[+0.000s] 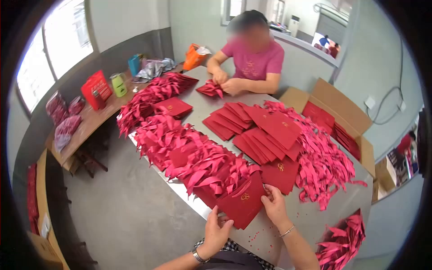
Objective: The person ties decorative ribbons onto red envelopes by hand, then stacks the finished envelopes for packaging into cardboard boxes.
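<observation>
Table (pixel 310 220), grey. Ribbon heap (pixel 321 155), pink, at right. Red bag (pixel 243 204), at near edge: left hand (pixel 218 230) spread at its lower-left corner; right hand (pixel 276 206) at its right edge, pinching or merely touching, cannot tell. Red specks (pixel 258 235), scattered.

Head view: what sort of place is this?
Probably a small hand-assembly workshop: rows of ribboned, red rectangular bags line a smooth grey table, a loose heap of pink ribbon strips lies there too, and an open brown cardboard box holds flat red items.
</observation>
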Demonstrator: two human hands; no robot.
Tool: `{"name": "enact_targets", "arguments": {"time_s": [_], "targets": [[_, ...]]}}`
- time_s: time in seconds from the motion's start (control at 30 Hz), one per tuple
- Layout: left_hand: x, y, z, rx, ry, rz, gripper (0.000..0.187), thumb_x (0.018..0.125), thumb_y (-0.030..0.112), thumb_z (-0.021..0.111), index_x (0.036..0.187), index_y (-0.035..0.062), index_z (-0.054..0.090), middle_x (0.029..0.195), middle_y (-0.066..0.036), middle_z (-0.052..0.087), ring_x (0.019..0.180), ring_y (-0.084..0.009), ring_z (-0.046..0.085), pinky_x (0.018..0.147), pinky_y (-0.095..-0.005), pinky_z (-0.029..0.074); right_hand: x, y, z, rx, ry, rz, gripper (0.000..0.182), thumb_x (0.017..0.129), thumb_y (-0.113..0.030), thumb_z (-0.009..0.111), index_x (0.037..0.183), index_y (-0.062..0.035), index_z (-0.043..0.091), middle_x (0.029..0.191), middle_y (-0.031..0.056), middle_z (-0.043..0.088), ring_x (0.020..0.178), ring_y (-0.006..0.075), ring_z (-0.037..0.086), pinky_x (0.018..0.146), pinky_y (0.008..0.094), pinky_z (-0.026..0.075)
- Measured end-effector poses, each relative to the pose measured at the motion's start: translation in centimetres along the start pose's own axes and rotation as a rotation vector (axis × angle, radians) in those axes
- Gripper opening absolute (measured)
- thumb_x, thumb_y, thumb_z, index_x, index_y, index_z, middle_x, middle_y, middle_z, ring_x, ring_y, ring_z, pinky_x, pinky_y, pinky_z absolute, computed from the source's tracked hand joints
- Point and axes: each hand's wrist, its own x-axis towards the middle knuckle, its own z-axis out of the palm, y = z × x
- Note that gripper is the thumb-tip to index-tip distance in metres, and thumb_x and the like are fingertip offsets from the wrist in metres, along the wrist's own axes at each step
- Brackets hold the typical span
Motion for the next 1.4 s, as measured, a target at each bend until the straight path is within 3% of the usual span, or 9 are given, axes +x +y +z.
{"name": "enact_targets", "arguments": {"time_s": [0.07,0.1,0.17,0.3,0.5,0.7,0.8,1.03,1.4], "targets": [[0.3,0.5,2.2,-0.018,0.058,0.075,0.071,0.081,0.002,0.07,0.14,-0.0042,0.032,0.124,-0.017,0.046,0.102,-0.0224,0.061,0.081,-0.0329,0.056,1.4,1.0,-1.3,0.22,-0.001,0.028,0.049,0.084,-0.012,0.066,0.129,0.0003,0.05,0.128,0.0186,0.051,0.121,0.0288,0.049,0.104,0.0369,0.039],[0.8,1.4,-2.7,0.038,0.081,0.087,0.071,0.081,0.002,0.07,0.14,-0.0042,0.032,0.124,-0.017,0.046,0.102,-0.0224,0.061,0.081,-0.0329,0.056,1.6,-0.7,3.5,0.277,-0.022,0.017,0.049,0.084,-0.012,0.066,0.129,0.0003,0.05,0.128,0.0186,0.051,0.121,0.0288,0.049,0.104,0.0369,0.039],[1.6,1.6,-2.2,0.09,0.059,0.177,0.069,0.079,0.002,0.072,0.137,-0.0047,0.036,0.12,-0.017,0.047,0.099,-0.0223,0.061,0.079,-0.0312,0.057,2.3,-0.8,3.6,-0.15,0.069,-0.306,0.053,0.087,-0.011,0.062,0.134,0.0025,0.044,0.133,0.022,0.047,0.125,0.0328,0.046,0.106,0.0395,0.036],[0.3,2.1,-3.2,0.303,0.133,0.379,0.063,0.079,0.003,0.07,0.134,-0.0041,0.04,0.128,-0.021,0.045,0.108,-0.0304,0.056,0.083,-0.0347,0.052,1.4,-1.7,5.6,-0.132,0.063,-0.309,0.057,0.091,-0.012,0.056,0.141,0.0052,0.034,0.14,0.0253,0.041,0.13,0.0371,0.04,0.11,0.0417,0.031],[3.3,1.1,-6.9,0.477,0.329,0.328,0.085,0.078,0.02,0.075,0.142,-0.0083,0.026,0.141,-0.03,0.035,0.131,-0.0447,0.036,0.11,-0.0448,0.031,1.4,-2.1,7.2,-0.24,0.18,-0.311,0.058,0.094,-0.011,0.047,0.144,0.0087,0.024,0.144,0.0299,0.034,0.133,0.042,0.035,0.112,0.043,0.026],[11.5,2.4,-11.6,-0.199,0.577,0.288,0.076,0.09,0.022,0.061,0.146,-0.0086,0.02,0.15,-0.025,0.027,0.14,-0.0344,0.027,0.114,-0.0404,0.023,2.7,-3.1,8.8,-0.244,0.188,-0.337,0.058,0.096,-0.015,0.042,0.145,0.0087,0.022,0.146,0.0307,0.031,0.136,0.0433,0.031,0.114,0.0442,0.023],[17.1,3.1,-15.1,0.118,0.765,0.35,0.072,0.096,0.033,0.052,0.146,-0.0074,0.02,0.151,-0.027,0.024,0.142,-0.0364,0.023,0.116,-0.04,0.018,2.9,-3.2,9.4,-0.28,0.2,-0.38,0.057,0.097,-0.015,0.04,0.145,0.0088,0.021,0.148,0.0304,0.028,0.137,0.0438,0.028,0.115,0.0445,0.021],[21.6,3.4,-15.4,0.136,0.716,0.302,0.07,0.101,0.047,0.037,0.146,-0.0054,0.025,0.152,-0.024,0.026,0.143,-0.0353,0.022,0.117,-0.0389,0.016,3.6,-4.5,11.1,-0.305,0.185,-0.396,0.055,0.097,-0.013,0.037,0.145,0.0085,0.021,0.148,0.0287,0.028,0.137,0.0434,0.028,0.115,0.0449,0.021],[20.2,3.4,-15.9,0.034,0.691,0.321,0.058,0.102,0.035,0.041,0.145,-0.0032,0.031,0.148,-0.022,0.037,0.137,-0.0307,0.035,0.113,-0.0356,0.025,3.8,-5.5,12.6,-0.29,0.152,-0.445,0.059,0.091,-0.007,0.046,0.144,0.0089,0.023,0.143,0.0305,0.033,0.132,0.0444,0.034,0.112,0.046,0.027]]}}
